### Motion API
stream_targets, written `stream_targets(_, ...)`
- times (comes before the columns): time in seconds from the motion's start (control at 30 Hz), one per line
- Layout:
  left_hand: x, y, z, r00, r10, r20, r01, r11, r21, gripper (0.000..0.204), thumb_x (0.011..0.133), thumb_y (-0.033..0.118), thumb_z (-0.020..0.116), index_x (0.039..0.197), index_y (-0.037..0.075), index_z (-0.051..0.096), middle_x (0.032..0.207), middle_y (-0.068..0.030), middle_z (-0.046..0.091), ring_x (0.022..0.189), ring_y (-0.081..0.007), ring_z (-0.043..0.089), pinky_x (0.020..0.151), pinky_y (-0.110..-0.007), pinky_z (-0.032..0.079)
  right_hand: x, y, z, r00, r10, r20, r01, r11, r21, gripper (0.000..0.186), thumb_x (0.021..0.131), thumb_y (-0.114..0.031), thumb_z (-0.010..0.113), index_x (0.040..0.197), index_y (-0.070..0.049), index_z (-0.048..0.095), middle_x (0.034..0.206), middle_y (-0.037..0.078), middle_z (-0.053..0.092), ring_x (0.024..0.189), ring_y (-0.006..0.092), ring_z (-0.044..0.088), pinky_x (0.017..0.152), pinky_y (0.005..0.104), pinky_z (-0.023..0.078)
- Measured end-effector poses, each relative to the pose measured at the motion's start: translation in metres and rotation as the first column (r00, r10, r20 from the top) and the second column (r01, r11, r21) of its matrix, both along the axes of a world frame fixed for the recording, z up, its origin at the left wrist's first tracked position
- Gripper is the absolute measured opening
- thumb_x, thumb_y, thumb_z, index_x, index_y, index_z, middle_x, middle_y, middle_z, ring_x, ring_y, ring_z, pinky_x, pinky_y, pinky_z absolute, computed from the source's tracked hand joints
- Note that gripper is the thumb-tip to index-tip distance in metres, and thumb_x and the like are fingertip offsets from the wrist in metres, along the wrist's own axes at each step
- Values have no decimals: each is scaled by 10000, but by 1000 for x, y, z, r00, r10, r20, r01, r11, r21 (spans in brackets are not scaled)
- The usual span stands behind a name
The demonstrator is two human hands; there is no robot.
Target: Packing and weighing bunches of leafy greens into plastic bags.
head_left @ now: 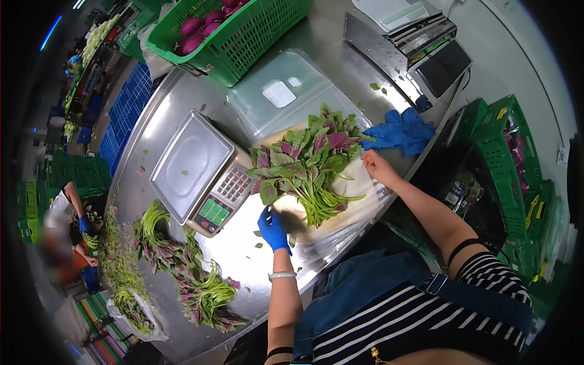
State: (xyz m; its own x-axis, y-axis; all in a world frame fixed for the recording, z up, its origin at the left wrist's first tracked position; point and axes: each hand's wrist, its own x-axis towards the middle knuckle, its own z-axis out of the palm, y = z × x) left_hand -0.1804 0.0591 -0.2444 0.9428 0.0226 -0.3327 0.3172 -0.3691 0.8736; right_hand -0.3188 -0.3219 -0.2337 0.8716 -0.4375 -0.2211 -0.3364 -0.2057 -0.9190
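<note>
The leafy bunch (313, 173) near the worktop's (234, 258) near edge looks light, its soft leaves (292, 155) likely easily bruised; grip the firmer stems (317, 198). Left hand (274, 231) loosely curled, right hand (378, 168) bent inward; whether either pinches anything, I cannot tell.

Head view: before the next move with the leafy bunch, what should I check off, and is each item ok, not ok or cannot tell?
1. Both hands gloved: not ok; the left hand is gloved, the right hand bare.
2. Leafy bunch supported: ok; it lies on plastic sheeting.
3. Stems gathered on one side: ok; they point toward the person, slightly fanned.
4. Right fingertips on the leaves: cannot tell; they are close.
5. Scale display readable: cannot tell; digits too small.
</note>
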Motion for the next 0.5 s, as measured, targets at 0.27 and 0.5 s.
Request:
stream_targets(0.27,6,5,-4,990,-52,-133,48,998,-31,345,866,17,574,1208,-16,591,994,-76,653,846,-157,607,776,-285,502,2,-1,35,960,277,30,-222,826,-519,267,759,37,611,1014,-35,583,961,96,584,928,286,556,807,376,480)
stream_targets(0.5,2,22,-22,994,-62,91,47,987,157,358,833,34,630,1190,7,621,938,-54,640,761,-120,572,709,-260,483,28,-16,56,837,540,-91,-414,515,-751,213,708,-104,706,913,-94,645,932,41,576,943,246,539,828,359,482)
